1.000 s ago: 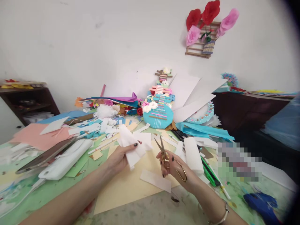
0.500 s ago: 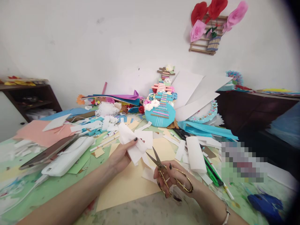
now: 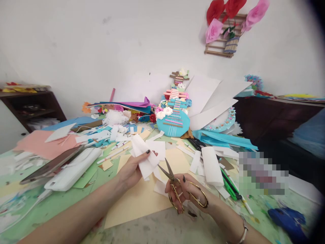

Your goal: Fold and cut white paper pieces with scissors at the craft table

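Observation:
My left hand point(image 3: 132, 169) pinches a folded piece of white paper point(image 3: 146, 162) between thumb and fingers, above a cream sheet point(image 3: 132, 203). To its right, my right hand point(image 3: 184, 191) has its fingers in and around the gold handles of a pair of scissors point(image 3: 170, 173). The blades are parted and point up and left, their tips close to the right edge of the white paper. Small white paper pieces lie under and behind the hands.
Behind stands a blue guitar-shaped craft point(image 3: 173, 123). On the right are a white roll point(image 3: 212, 166), a green cutter point(image 3: 230, 184) and a blue object point(image 3: 288, 220). A white power bank point(image 3: 73, 169) with a cable and a dark tablet-like object point(image 3: 50, 166) lie left.
The white paper in my left hand has turned slightly and shifted a little to the right. My right hand and the scissors have barely moved.

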A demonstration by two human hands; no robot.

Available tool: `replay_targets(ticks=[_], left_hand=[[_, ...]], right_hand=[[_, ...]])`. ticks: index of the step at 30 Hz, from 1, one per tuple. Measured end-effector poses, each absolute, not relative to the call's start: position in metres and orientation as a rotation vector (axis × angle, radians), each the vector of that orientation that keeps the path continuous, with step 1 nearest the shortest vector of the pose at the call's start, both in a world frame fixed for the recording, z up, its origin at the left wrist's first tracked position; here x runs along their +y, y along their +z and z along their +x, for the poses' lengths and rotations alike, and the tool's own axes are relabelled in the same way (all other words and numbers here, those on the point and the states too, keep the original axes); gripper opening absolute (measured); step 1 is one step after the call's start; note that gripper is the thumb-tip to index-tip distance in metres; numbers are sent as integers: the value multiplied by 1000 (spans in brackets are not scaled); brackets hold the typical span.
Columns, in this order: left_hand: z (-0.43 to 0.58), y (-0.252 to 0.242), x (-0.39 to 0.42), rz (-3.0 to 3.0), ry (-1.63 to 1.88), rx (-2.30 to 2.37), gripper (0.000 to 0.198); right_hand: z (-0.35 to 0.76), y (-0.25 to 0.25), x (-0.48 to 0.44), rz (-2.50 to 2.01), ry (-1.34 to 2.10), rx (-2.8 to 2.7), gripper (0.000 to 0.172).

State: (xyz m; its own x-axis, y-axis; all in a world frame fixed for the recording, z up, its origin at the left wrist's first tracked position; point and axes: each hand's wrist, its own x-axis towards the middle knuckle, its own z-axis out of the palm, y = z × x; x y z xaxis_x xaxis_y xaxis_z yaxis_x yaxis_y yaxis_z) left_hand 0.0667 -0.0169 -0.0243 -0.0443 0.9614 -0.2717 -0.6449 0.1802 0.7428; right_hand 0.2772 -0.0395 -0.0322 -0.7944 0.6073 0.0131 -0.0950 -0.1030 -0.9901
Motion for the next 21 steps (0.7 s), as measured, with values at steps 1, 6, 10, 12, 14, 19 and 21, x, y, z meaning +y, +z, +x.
replay_targets(ticks=[1,6,10,12,14,19,21], left_hand=[[67,-25,-17,458,1370,890,13],[68,-26,-18,475,1335,891,10],[70,-26,-21,491,1309,870,13],[70,-26,-23,532,1277,852,16],[70,-27,-25,604,1237,830,19],[72,-29,-29,725,1211,823,26],[73,-29,-29,727,1218,831,30]], right_hand=[[277,-32,-40,-557,1952,-1691,53],[274,-32,-41,-521,2012,-1619,55],[273,-35,-40,-529,2022,-1584,57],[274,-35,-40,-527,2020,-1588,57],[274,-35,-40,-531,2017,-1594,55],[273,-38,-40,-528,1992,-1595,53],[272,-41,-40,-518,1983,-1581,53]])
